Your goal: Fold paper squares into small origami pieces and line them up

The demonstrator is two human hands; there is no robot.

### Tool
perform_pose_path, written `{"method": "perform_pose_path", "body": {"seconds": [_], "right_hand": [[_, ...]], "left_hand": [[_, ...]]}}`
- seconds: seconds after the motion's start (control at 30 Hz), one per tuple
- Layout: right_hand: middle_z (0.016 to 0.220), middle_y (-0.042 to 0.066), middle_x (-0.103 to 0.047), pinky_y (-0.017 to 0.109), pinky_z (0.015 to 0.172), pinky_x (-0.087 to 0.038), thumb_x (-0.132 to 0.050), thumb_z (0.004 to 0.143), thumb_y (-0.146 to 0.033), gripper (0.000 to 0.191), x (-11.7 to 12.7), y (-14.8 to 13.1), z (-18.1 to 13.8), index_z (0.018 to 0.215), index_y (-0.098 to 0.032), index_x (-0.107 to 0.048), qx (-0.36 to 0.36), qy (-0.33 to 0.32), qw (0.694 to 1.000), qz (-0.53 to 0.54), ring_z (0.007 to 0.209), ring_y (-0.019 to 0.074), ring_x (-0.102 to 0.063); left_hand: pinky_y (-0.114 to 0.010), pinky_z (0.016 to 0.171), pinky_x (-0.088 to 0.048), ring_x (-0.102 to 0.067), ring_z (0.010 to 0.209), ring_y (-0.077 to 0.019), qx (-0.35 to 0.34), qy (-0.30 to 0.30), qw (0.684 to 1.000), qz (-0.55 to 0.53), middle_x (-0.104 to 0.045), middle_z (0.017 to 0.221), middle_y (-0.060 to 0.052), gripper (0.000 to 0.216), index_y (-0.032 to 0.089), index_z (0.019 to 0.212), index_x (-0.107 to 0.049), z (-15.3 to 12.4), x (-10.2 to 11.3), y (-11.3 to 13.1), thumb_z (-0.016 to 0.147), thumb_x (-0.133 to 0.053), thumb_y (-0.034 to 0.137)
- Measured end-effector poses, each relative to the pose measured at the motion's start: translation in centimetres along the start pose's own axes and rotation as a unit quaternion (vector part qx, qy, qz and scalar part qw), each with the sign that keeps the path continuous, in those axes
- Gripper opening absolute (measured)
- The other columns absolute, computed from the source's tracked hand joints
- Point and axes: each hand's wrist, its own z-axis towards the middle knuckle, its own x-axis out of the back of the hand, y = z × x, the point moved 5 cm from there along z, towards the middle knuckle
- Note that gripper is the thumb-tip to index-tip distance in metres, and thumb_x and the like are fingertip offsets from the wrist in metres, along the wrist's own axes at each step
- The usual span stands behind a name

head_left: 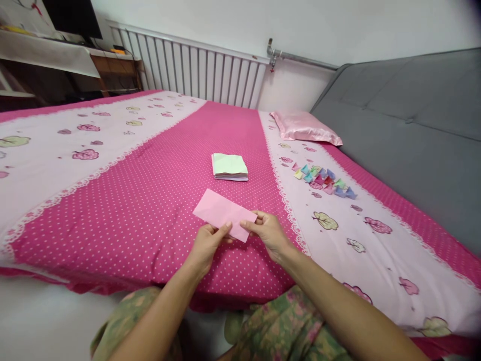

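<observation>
A folded pink sheet of paper (221, 211) is held just above the pink dotted bedspread (150, 200). My left hand (208, 245) pinches its near edge from the left. My right hand (267, 233) pinches the same edge from the right. Both hands are closed on the paper. Beyond it lies a stack of coloured paper squares (229, 166) with a pale green sheet on top.
Several small folded paper pieces (323, 180) in mixed colours lie in a cluster to the right. A pink pillow (304, 128) rests by the grey headboard (406, 130). A white radiator (195, 70) lines the far wall.
</observation>
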Motion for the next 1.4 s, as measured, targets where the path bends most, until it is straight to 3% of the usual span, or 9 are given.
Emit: {"method": "perform_pose_path", "body": {"seconds": [0.5, 0.67, 0.97, 1.1, 1.23, 1.4], "right_hand": [[0.067, 0.002, -0.068, 0.021, 0.053, -0.037, -0.073, 0.058, -0.026, 0.032, 0.2, -0.5, 0.0, 0.086, -0.013, -0.063, 0.009, 0.013, 0.999, -0.031, 0.054, 0.0095, -0.055], [0.066, 0.002, -0.068, 0.020, 0.051, -0.036, -0.071, 0.059, -0.025, 0.031, 0.3, -0.5, 0.0, 0.086, -0.012, -0.063, 0.006, 0.019, 0.999, -0.034, 0.052, 0.0087, -0.053], [0.068, 0.002, -0.069, 0.018, 0.049, -0.036, -0.071, 0.059, -0.020, 0.031, 1.0, -0.5, 0.4, 0.087, -0.011, -0.062, -0.013, 0.033, 0.998, -0.042, 0.052, 0.0077, -0.054], [0.064, 0.001, -0.068, 0.017, 0.048, -0.036, -0.071, 0.059, -0.019, 0.030, 1.4, -0.7, 0.5, 0.086, -0.011, -0.063, -0.006, 0.038, 0.998, -0.044, 0.049, 0.0063, -0.052], [0.068, 0.003, -0.068, 0.017, 0.047, -0.037, -0.071, 0.060, -0.020, 0.028, 1.4, -0.6, 0.6, 0.085, -0.012, -0.063, -0.010, 0.037, 0.998, -0.054, 0.051, 0.0071, -0.054], [0.066, 0.002, -0.067, 0.017, 0.046, -0.037, -0.071, 0.061, -0.024, 0.031, 0.4, 0.3, 0.3, 0.089, -0.012, -0.061, -0.016, 0.012, 0.999, -0.040, 0.050, 0.0069, -0.053]], "left_hand": [[-0.018, 0.049, -0.044, -0.055, 0.047, -0.0096, -0.023, 0.027, 0.998, 0.050, -0.065, 0.054, -0.006, 0.025, 0.010, 0.060, -0.067, 0.6, 1.3, 0.3, 0.067, -0.068, 0.034], [-0.019, 0.050, -0.045, -0.056, 0.050, -0.0109, -0.014, 0.031, 0.999, 0.034, -0.064, 0.057, -0.006, 0.030, 0.010, 0.066, -0.066, 0.4, 1.2, 0.4, 0.070, -0.063, 0.040], [-0.017, 0.050, -0.044, -0.055, 0.053, -0.0088, -0.085, 0.104, 0.991, -0.017, -0.064, 0.060, -0.001, 0.024, 0.011, 0.067, -0.065, 0.8, 3.3, 2.2, 0.063, -0.070, 0.035], [-0.017, 0.048, -0.044, -0.057, 0.053, -0.0090, -0.086, 0.116, 0.989, -0.033, -0.063, 0.058, 0.000, 0.022, 0.012, 0.068, -0.064, 1.0, 3.8, 2.5, 0.061, -0.072, 0.031], [-0.016, 0.051, -0.045, -0.057, 0.054, -0.0082, -0.090, 0.095, 0.990, -0.045, -0.064, 0.060, 0.000, 0.018, 0.012, 0.067, -0.064, 0.8, 3.4, 2.6, 0.065, -0.069, 0.029], [-0.021, 0.068, -0.050, -0.064, 0.074, -0.0137, -0.045, 0.024, 0.997, -0.050, -0.070, 0.082, -0.007, 0.020, 0.011, 0.083, -0.067, 0.4, 1.5, 1.6, 0.071, -0.065, 0.026]]}}
